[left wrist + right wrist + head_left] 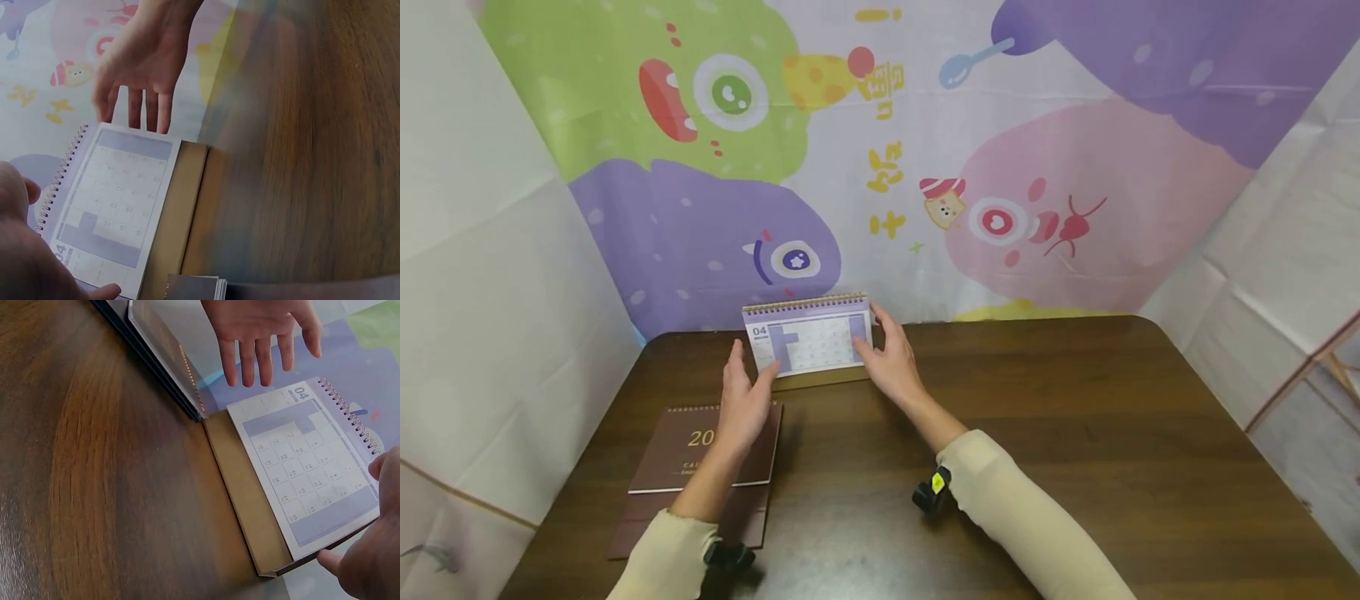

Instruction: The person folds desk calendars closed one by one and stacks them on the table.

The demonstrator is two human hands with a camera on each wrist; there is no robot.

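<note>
At the far edge of the dark brown wood-grain counter [1037, 433], a white-and-purple paper desk calendar [816, 343] with a wire spiral binding [805, 304] and a tan cardboard base [827, 381] stands tilted, its "04" page facing the person. For steady placement, bring both palms in evenly from the sides, guide the base rather than the loose page, and keep fingertips clear of the binding; uneven pressure could skew or tip the calendar. The left hand [747, 404] is spread, fingers extended beside the calendar's left edge. The right hand [891, 358] is likewise spread, its thumb in front of the right edge — whether either hand bears on the paper cannot be told. The calendar thus lies between the two hands, just beyond the left palm and directly to the left of the right one. Note the matte maroon-brown calendar [658, 454] with gold lettering, nearer the person and partly covered by the left forearm; allow that arm clearance.
</note>
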